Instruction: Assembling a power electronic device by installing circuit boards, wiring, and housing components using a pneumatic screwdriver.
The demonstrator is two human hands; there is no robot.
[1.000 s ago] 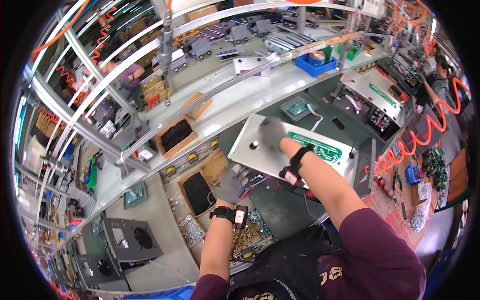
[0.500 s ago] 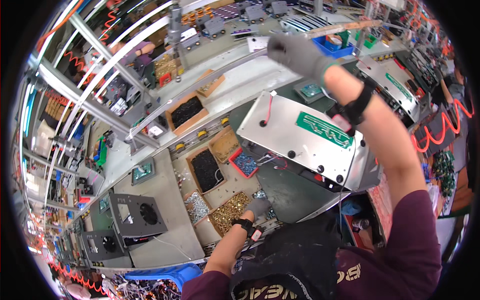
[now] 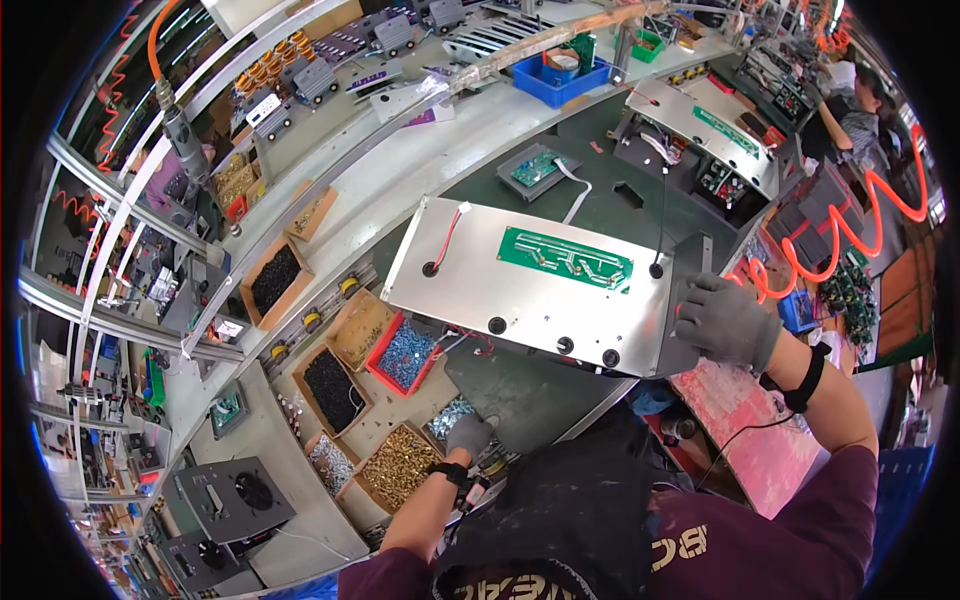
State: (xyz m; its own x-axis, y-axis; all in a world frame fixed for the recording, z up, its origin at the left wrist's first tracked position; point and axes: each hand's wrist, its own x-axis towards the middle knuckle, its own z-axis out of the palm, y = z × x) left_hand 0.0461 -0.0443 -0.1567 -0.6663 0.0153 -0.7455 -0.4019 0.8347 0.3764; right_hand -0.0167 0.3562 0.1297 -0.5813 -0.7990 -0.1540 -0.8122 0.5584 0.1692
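A silver metal chassis (image 3: pixel 470 285) with a green circuit board (image 3: pixel 568 260) set in its top lies slanted in front of me. My right hand (image 3: pixel 728 322), in a grey glove, is at the chassis's right end, its fingers curled against the dark side plate. Lower down, my left hand (image 3: pixel 468 438), also gloved, is over a small bin of silver screws (image 3: pixel 450 415). Its fingers are drawn together, and whatever they hold is hidden. Beside it is a bin of brass-coloured fasteners (image 3: pixel 398 468).
A red bin of bluish screws (image 3: pixel 404 352) and a box of black parts (image 3: pixel 332 388) stand left of the chassis. Beyond it lie a small circuit board module (image 3: pixel 538 170) and a blue tray (image 3: pixel 560 85). An air-driven screwdriver (image 3: pixel 183 145) hangs at upper left. A red coiled hose (image 3: pixel 835 235) loops at right.
My right hand has come down from above the far side of the chassis to its right end. My left hand stays by the screw bins. The whole view has shifted.
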